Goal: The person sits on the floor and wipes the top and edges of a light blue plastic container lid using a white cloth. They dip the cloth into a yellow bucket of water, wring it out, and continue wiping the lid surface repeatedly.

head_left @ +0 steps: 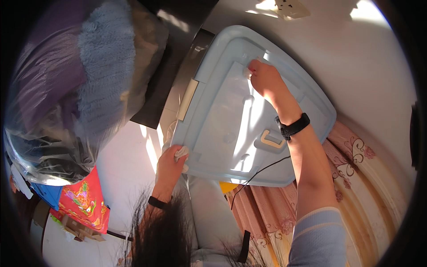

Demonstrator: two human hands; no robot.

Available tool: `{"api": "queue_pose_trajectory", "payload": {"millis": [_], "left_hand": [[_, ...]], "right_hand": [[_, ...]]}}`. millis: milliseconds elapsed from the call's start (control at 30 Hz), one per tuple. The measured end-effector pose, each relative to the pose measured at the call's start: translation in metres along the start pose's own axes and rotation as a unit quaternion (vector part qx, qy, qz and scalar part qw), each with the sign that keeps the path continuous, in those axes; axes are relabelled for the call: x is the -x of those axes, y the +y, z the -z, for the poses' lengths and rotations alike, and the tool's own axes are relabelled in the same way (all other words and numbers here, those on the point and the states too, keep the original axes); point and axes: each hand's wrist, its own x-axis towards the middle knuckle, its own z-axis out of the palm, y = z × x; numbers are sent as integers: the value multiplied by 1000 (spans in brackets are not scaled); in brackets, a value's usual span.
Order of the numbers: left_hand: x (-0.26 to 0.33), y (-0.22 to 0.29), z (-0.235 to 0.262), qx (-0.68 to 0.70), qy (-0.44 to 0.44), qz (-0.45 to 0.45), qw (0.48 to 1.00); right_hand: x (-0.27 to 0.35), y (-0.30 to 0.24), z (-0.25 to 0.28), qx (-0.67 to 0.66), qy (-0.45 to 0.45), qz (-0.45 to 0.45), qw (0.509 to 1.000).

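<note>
A large light-blue plastic storage box lid (pixel 213 129) with a cream side latch (pixel 187 99) and a cream handle (pixel 272 139) fills the middle. At its near left corner, my left hand (pixel 168 168) is closed around a crumpled white tissue (pixel 181 152). My right hand (pixel 267 82) reaches across to the far part of the lid, its fingers bunched and pressed down on the surface. Something small and whitish shows at those fingertips, too little to name. A thin dark cord (pixel 266 168) crosses the lid's near edge towards my right forearm.
To the left stands a big clear plastic bag (pixel 53 133) stuffed with purple and blue fluffy bedding. A red printed bag (pixel 84 200) lies below it. Dark furniture (pixel 167 66) borders the lid's left. Pinkish patterned curtains (pixel 356 178) hang at the right, beside a pale wall (pixel 356 66).
</note>
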Motion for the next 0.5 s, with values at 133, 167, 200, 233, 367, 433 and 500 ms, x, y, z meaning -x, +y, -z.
{"api": "queue_pose_trajectory", "payload": {"millis": [133,167,200,233,367,433,500], "left_hand": [[8,32,8,159,-34,55,985],[12,44,8,237,-52,23,970],[14,57,7,315,-73,22,946],[12,69,5,405,-91,-5,910],[-14,103,-1,457,-220,0,862],[-20,115,-13,497,-251,-58,829],[-21,121,-18,504,-257,-36,824]], "right_hand": [[82,19,15,-651,-49,-188,733],[107,18,14,-709,-60,-176,680],[123,13,9,-772,-97,-148,611],[137,6,3,-804,-129,-132,565],[170,-48,-13,-796,-122,-168,568],[176,-78,-16,-722,-118,-206,649],[191,-102,-14,-446,-39,-66,892]]}}
